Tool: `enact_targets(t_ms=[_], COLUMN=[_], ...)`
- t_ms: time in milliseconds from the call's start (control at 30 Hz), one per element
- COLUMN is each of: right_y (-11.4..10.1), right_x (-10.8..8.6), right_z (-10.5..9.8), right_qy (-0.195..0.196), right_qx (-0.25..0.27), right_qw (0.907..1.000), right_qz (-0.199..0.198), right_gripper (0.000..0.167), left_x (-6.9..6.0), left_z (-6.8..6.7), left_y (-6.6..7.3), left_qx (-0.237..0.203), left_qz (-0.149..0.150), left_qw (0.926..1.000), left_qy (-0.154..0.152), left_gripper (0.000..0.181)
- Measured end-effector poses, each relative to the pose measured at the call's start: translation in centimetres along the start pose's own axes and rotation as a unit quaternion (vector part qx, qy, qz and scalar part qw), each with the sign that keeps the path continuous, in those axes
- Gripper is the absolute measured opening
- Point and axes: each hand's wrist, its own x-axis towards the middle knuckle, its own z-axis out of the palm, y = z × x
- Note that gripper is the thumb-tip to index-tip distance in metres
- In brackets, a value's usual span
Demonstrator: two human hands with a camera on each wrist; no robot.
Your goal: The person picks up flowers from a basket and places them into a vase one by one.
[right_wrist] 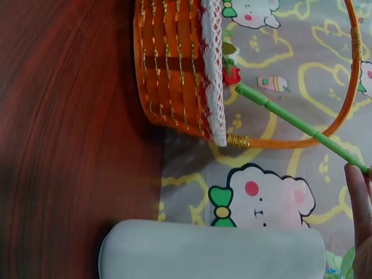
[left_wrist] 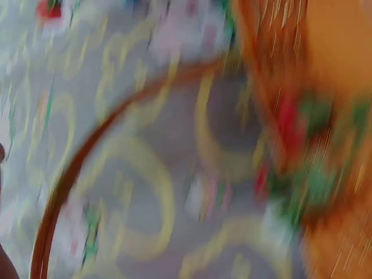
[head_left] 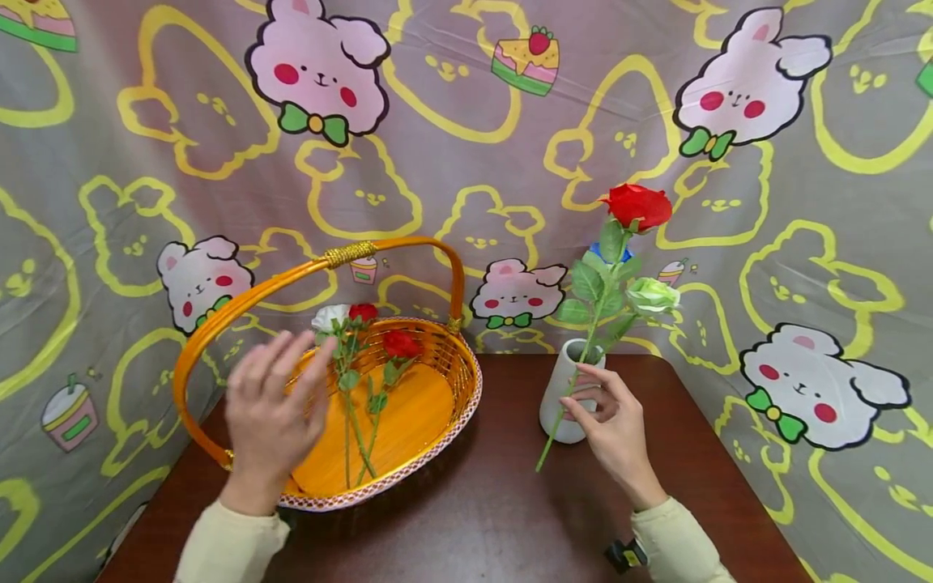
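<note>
In the head view my right hand (head_left: 615,425) pinches the green stem of a red rose (head_left: 638,207) between thumb and fingers. The stem slants in front of a white vase (head_left: 555,401), its lower end below the hand. Behind it, a pale green rose (head_left: 653,295) and a partly hidden blue flower (head_left: 612,253) show above the vase mouth. The bare stem end (right_wrist: 296,122) crosses the right wrist view. My left hand (head_left: 275,409), blurred, is over the left side of an orange basket (head_left: 408,472), fingers loosely spread, holding nothing visible. The left wrist view is badly blurred.
Inside the basket lie a white rose (head_left: 331,317) and two red roses (head_left: 401,344), stems toward the front rim. The basket's tall handle (head_left: 270,283) arches over it. A small black object (head_left: 625,555) lies near the right sleeve. Patterned cloth (head_left: 452,186) hangs behind the brown table (head_left: 481,518).
</note>
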Motion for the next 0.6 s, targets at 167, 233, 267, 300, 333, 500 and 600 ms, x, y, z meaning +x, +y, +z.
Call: enact_targets(t_ms=[167,233,267,300,333,500,600], right_y=[0.0,0.0,0.0,0.0,0.0,0.3,0.4], right_x=[-0.2,-0.2,-0.3,-0.3,-0.4,-0.7,-0.9], right_z=[-0.9,-1.3,-1.5,-1.7,-1.8,-2.6,-2.8], right_qy=[0.011,0.020,0.026,0.030,0.034,0.050,0.065], right_qx=[-0.020,-0.022,-0.024,-0.022,-0.017,0.010,0.019], right_qw=[0.9997,0.9995,0.9994,0.9993,0.9993,0.9987,0.9977], right_qz=[-0.006,-0.009,-0.008,-0.007,-0.003,0.005,0.004], right_gripper=[0.056,0.056,0.056,0.056,0.056,0.058,0.059], left_x=[-3.3,-4.4,-4.8,-5.0,-5.2,-4.8,-4.8], left_z=[4.3,6.2,7.2,8.2,9.2,14.8,17.6], left_y=[7.6,10.4,11.6,12.8,13.8,17.3,18.5], left_qx=[-0.131,-0.189,-0.217,-0.242,-0.263,-0.334,-0.369], left_qz=[0.087,0.056,0.029,-0.004,-0.037,-0.176,-0.220], left_qw=[0.9823,0.9624,0.9479,0.9292,0.9088,0.8069,0.7661], left_qy=[-0.102,-0.187,-0.231,-0.279,-0.322,-0.454,-0.478], left_gripper=[0.034,0.037,0.039,0.042,0.047,0.070,0.077])
